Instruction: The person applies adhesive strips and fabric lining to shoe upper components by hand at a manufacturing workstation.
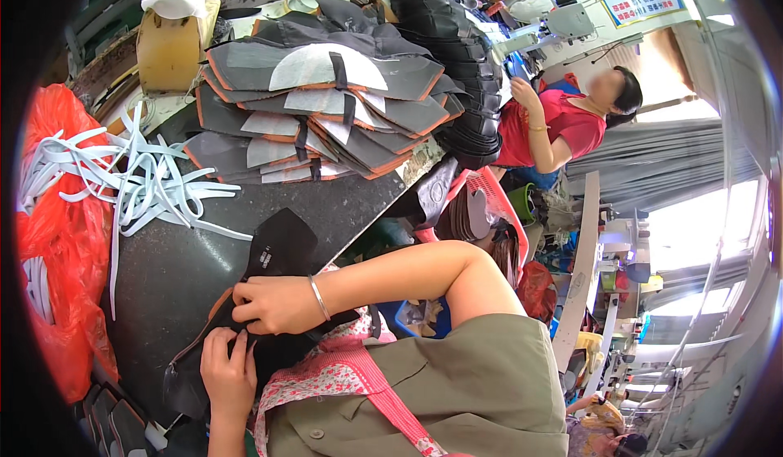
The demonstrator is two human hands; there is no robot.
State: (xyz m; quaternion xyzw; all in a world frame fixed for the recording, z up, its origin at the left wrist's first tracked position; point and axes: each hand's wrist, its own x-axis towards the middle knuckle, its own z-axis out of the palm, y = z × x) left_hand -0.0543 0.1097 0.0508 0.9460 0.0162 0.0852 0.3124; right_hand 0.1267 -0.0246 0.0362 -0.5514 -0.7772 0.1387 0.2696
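Observation:
A black leather-like cut piece [285,243] with an orange-brown edge lies in front of me over the near edge of the dark tabletop. Its upper flap carries small pale print. My right hand [281,303], with a silver bangle on the wrist, pinches the piece's edge between bent fingers. Close below, my left hand [228,371] grips the same piece, its fingertips nearly meeting those of the right. The part under my fingers is hidden. A layered stack of grey-black cut pieces [228,122] with orange edges and white patches sits farther back on the table.
White strips [163,184] lie tangled at the left, beside a red plastic bag [65,237]. A yellow block-like fixture [170,53] stands at the back. Black bundled pieces [469,73] border the stack. A pink basket [510,212] is right of the table; a co-worker [555,126] sits beyond.

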